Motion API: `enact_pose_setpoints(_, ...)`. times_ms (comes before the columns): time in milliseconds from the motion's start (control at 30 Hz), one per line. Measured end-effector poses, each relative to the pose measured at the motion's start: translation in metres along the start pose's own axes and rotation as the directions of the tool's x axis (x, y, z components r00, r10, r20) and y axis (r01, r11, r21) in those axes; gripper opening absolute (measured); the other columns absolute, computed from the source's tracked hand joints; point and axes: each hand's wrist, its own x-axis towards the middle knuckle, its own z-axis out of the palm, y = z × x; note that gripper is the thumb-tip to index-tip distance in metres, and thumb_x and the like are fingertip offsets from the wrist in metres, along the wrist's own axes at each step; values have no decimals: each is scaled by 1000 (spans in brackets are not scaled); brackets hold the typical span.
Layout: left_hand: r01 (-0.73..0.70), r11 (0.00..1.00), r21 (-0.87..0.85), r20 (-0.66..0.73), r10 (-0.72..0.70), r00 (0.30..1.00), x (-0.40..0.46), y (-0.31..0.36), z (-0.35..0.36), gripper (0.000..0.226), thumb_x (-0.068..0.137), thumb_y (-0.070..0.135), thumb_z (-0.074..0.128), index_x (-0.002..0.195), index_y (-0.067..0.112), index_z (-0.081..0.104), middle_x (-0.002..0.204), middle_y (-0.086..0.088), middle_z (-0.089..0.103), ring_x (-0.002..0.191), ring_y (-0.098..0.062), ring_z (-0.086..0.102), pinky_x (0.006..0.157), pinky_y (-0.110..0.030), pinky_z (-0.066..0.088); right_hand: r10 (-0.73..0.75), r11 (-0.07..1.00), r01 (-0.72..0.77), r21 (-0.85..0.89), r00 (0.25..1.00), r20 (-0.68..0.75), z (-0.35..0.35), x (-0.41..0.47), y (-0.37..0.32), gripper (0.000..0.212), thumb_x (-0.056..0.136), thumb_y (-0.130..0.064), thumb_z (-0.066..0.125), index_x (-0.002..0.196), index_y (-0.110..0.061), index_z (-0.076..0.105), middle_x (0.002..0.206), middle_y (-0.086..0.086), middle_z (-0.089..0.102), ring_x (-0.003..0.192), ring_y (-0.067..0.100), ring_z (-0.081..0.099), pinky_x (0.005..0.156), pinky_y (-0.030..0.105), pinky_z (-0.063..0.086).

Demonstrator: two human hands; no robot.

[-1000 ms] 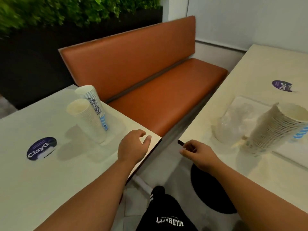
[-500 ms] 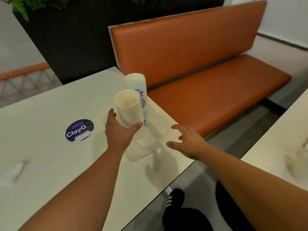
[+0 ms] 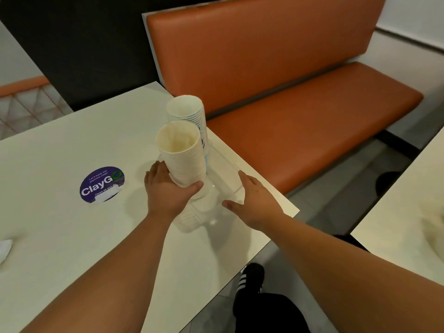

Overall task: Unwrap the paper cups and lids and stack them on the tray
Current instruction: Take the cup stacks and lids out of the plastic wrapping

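White table [image 3: 60, 236], orange bench behind: near cup stack [image 3: 182, 157] now gripped low by left hand [image 3: 165, 191], on clear tray [image 3: 225, 174]. Right hand [image 3: 252, 203] brought in, open, empty. Stack likely being repositioned.

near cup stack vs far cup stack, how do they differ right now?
The near stack is plain cream outside; the far stack shows blue print down its side. The left hand grips the near stack at its lower part; nothing touches the far stack. The near stack leans toward the camera, while the far one looks closer to upright. Both are nested paper cups, mouths up, on the clear tray, where the right hand rests.
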Motion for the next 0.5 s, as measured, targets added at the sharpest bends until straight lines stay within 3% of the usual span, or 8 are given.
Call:
enact_pose_setpoints(167, -20, 1000, -14, 8, 20, 1000, -12, 15, -3, 104, 52, 65, 77, 138, 20, 40, 139, -2, 49, 136, -26, 38, 110, -53, 36, 2, 1000, -2, 31, 1000, 5, -6, -4, 1, 93, 88, -57, 62, 157, -27, 8, 165, -2, 10, 146, 26, 29, 116, 42, 33)
enact_pose_setpoints(300, -88, 996, -26, -3, 88, 996, -23, 39, -8, 94, 57, 59, 83, 135, 27, 40, 136, 5, 51, 133, -22, 42, 108, -50, 42, -31, 996, 36, 82, 998, -52, -27, -20, 1, 91, 87, -56, 64, 157, -26, 13, 164, -2, 13, 148, 22, 24, 117, 39, 28)
enact_pose_setpoints(400, -155, 987, -37, -24, 154, 988, -35, 66, -10, 91, 58, 59, 83, 133, 27, 42, 129, 9, 52, 128, -20, 45, 106, -43, 44, -80, 985, 96, 147, 991, -108, -47, -40, 0, 91, 84, -56, 68, 156, -27, 19, 162, -7, 20, 143, 18, 31, 115, 37, 33)
enact_pose_setpoints(500, -229, 961, -152, 22, 235, 972, -51, 96, -4, 97, 58, 68, 80, 138, 28, 40, 138, 4, 51, 128, -17, 47, 106, -43, 45, -171, 937, 209, 281, 973, -152, -70, -66, -2, 86, 81, -52, 74, 151, -32, 29, 148, -19, 37, 130, 7, 40, 109, 31, 38)
